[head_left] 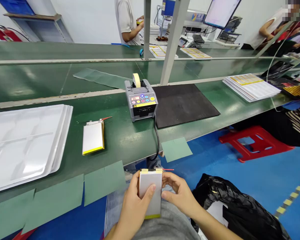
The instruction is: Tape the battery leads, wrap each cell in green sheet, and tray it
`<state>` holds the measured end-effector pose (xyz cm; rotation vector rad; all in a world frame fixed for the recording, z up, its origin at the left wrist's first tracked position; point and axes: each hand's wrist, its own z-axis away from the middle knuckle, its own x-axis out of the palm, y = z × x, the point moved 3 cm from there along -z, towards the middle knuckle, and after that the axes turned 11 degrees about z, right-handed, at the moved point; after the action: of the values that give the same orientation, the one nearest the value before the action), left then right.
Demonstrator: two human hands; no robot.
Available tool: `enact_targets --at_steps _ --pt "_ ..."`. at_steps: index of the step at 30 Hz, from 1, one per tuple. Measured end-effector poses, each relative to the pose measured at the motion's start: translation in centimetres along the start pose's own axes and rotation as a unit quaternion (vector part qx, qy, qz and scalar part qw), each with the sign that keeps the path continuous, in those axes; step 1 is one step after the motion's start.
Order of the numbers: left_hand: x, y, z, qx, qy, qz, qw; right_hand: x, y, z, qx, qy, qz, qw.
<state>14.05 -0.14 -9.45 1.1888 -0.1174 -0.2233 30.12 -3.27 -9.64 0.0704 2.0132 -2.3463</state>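
A flat silver battery pack point(153, 195) with yellow tape at its top and bottom edges is held upright above my lap. My left hand point(137, 200) grips it from the left, thumb across its face. At its right edge is my right hand point(176, 191), fingers bent and thumb apart from the index finger, nothing visible between them. A red wire sticks out to the right at the pack's top, a dark one to the left. Another silver pack point(93, 136) lies on the green bench point(120, 140), its wires at the top. Behind stands a grey tape dispenser point(142, 100) with a yellowish roll.
White trays point(27, 140) are stacked at the left. A black mat point(185, 103) lies right of the dispenser, with its cable hanging over the bench edge. More trays point(251, 87), a red stool point(256, 143) and a black bag point(235, 206) are at the right. Other people work beyond.
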Motion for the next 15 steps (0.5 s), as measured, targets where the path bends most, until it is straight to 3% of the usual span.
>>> enact_targets --at_steps 2,5,10,15 --pt "2.0 -0.9 -0.4 -0.031 -0.072 0.083 0.994 -0.9 1.9 0.9 0.06 0.038 -0.055 0.996" --pt "5.1 -2.4 -0.7 -0.123 -0.141 0.222 0.957 -2.4 3.9 1.8 0.13 0.102 -0.094 0.982" --pt "9.0 -3.5 -2.1 -0.208 -0.159 0.284 0.922 -4.7 5.6 1.1 0.202 0.156 -0.147 0.956" --pt "10.9 -2.5 -3.7 -0.227 -0.159 0.319 0.906 -6.5 5.7 -0.9 0.199 0.178 -0.152 0.952"
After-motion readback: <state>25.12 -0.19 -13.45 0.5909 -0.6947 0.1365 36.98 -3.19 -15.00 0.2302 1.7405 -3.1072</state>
